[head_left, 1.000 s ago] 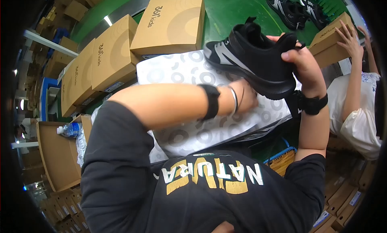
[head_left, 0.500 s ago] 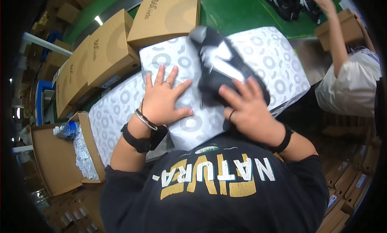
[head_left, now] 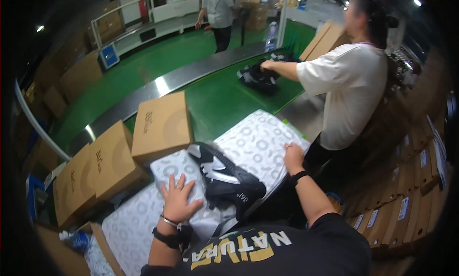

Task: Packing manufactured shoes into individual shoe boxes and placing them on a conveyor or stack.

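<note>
A black and white sneaker (head_left: pixel 227 178) lies on its side on white paper printed with grey rings (head_left: pixel 260 137). Left of it is a bundle wrapped in the same paper (head_left: pixel 169 163), and part of that bundle is hidden under the shoe. My left hand (head_left: pixel 180 199) rests on this bundle, fingers spread. My right hand (head_left: pixel 293 159) is at the paper's right edge with its fingers bent, seemingly pinching the edge. A gap separates it from the sneaker.
Brown shoeboxes (head_left: pixel 162 125) line the left of the green conveyor belt (head_left: pixel 210 106). An open carton (head_left: pixel 103 245) with a plastic bottle (head_left: pixel 76 240) is at lower left. A co-worker (head_left: pixel 354 80) at right reaches for black shoes (head_left: pixel 258 77). Stacked boxes (head_left: pixel 397 218) stand at right.
My right hand has left the sneaker and moved right to the paper's edge. The sneaker now lies still on the paper. The view has tilted up, and the co-worker now reaches to other shoes.
</note>
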A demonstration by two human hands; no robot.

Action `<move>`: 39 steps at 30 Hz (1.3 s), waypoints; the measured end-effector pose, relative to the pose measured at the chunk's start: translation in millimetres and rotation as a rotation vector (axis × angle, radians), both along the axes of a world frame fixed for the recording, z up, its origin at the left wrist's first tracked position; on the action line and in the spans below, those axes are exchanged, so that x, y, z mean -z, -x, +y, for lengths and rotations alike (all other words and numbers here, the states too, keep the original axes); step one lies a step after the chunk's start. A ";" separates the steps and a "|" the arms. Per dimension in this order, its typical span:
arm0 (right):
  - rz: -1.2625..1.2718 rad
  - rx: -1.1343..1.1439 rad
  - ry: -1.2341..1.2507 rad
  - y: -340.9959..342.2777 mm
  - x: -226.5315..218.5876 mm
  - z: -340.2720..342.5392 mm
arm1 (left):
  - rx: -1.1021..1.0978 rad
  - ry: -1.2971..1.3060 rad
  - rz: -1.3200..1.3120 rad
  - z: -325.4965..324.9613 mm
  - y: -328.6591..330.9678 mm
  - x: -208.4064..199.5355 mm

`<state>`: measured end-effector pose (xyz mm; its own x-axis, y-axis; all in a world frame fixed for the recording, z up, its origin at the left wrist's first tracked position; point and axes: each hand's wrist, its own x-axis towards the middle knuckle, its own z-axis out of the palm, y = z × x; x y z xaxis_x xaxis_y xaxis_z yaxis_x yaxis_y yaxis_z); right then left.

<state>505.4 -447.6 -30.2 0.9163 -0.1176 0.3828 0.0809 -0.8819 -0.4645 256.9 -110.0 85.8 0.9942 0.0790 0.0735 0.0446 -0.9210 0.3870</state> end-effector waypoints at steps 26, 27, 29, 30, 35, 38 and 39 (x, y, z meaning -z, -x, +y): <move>-0.531 -1.284 0.418 174.0 -163.3 132.5 | -0.449 1.457 0.125 -20.2 -69.0 -87.0; -0.568 -1.407 0.461 173.0 -153.8 133.8 | -0.377 1.545 0.092 -10.6 -72.6 -78.3; -0.599 -1.546 0.485 170.7 -146.6 134.8 | -0.362 1.509 -0.197 2.5 -77.6 -56.9; -0.585 -1.624 0.477 166.4 -148.2 132.7 | -0.410 1.497 -0.144 12.5 -78.2 -53.2; -0.547 -1.979 -0.370 150.6 -191.4 127.1 | -0.470 1.096 -0.365 68.8 -57.3 -17.8; -0.157 -1.313 -0.293 77.3 -173.3 135.5 | -0.616 0.422 -0.167 80.4 -33.3 -2.2; 0.112 -1.378 -0.654 39.9 -172.0 163.5 | -0.591 0.318 -0.208 76.5 -37.0 8.8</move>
